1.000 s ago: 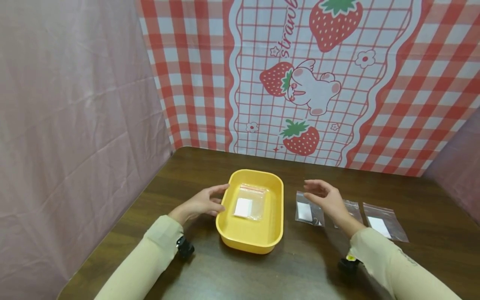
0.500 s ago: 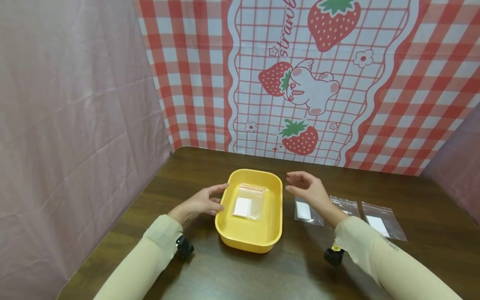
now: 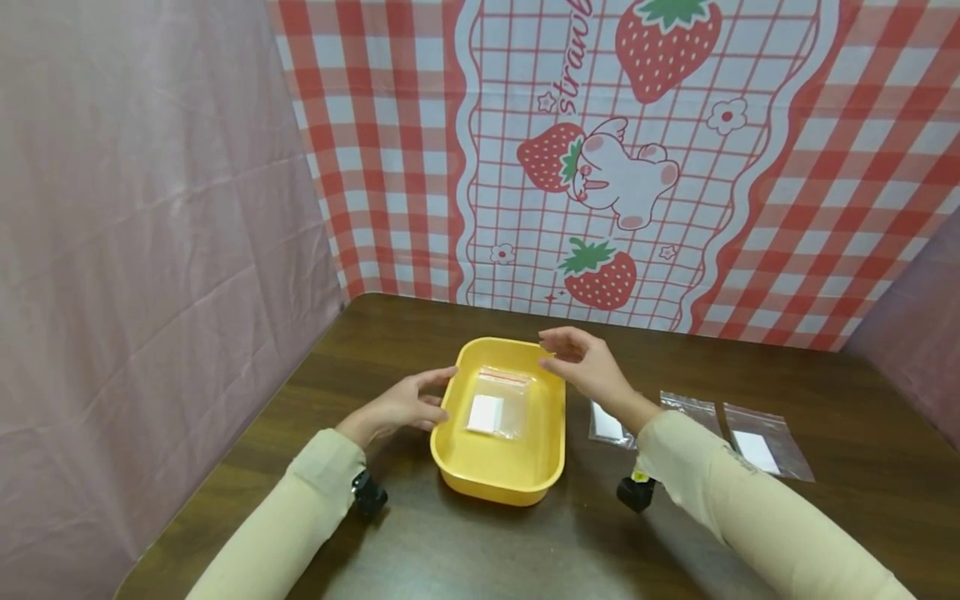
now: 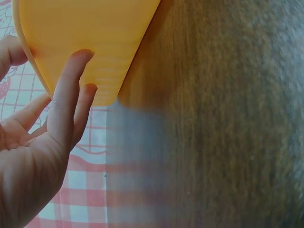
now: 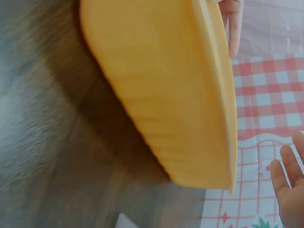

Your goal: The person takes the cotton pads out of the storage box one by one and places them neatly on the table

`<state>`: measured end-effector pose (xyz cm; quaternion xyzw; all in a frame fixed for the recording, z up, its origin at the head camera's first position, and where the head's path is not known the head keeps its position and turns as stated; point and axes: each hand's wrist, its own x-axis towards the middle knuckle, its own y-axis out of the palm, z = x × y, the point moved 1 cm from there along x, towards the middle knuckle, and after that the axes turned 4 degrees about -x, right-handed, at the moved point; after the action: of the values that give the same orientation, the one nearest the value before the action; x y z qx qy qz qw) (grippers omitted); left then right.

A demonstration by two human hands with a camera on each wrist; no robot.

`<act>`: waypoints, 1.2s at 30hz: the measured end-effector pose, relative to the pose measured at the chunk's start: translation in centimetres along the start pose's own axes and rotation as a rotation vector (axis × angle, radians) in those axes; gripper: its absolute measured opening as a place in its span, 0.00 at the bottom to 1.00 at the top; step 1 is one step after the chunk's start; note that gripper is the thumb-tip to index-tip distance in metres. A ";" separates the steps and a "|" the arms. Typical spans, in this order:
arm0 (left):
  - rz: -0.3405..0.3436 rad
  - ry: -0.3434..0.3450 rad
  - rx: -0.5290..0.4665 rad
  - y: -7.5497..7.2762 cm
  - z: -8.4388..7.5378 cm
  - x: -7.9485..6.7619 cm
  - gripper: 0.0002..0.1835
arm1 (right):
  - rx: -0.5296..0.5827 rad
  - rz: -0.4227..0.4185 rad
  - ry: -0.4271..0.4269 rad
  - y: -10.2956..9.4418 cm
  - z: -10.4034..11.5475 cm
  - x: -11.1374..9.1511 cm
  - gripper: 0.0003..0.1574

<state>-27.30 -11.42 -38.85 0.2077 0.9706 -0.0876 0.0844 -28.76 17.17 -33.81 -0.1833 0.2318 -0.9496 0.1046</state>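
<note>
The left hand, with loose fingers gripping nothing, touches the left side of the yellow box, whose long axis runs away from the person. Inside the box lies one clear bag. The right hand, open and holding nothing, is less near: it hangs by the box's far right corner, seemingly apart. Right of the box, more bags lie on the surface.

Yellow tray lies open from above — walls bar the sides.
</note>
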 end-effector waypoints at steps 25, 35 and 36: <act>0.019 0.000 -0.024 -0.3 0.3 -0.1 0.39 | 0.240 -0.077 0.126 5.5 1.7 4.6 0.24; 0.014 0.002 -0.019 -0.1 0.1 0.1 0.40 | 0.151 0.009 0.146 7.5 0.2 5.3 0.29; 0.014 0.004 -0.018 -0.1 0.1 0.2 0.40 | 0.135 0.038 0.151 7.7 0.0 5.3 0.30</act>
<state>-27.47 -11.46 -38.96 0.2139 0.9701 -0.0777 0.0849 -32.72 8.99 -35.95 -0.0990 0.1779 -0.9721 0.1169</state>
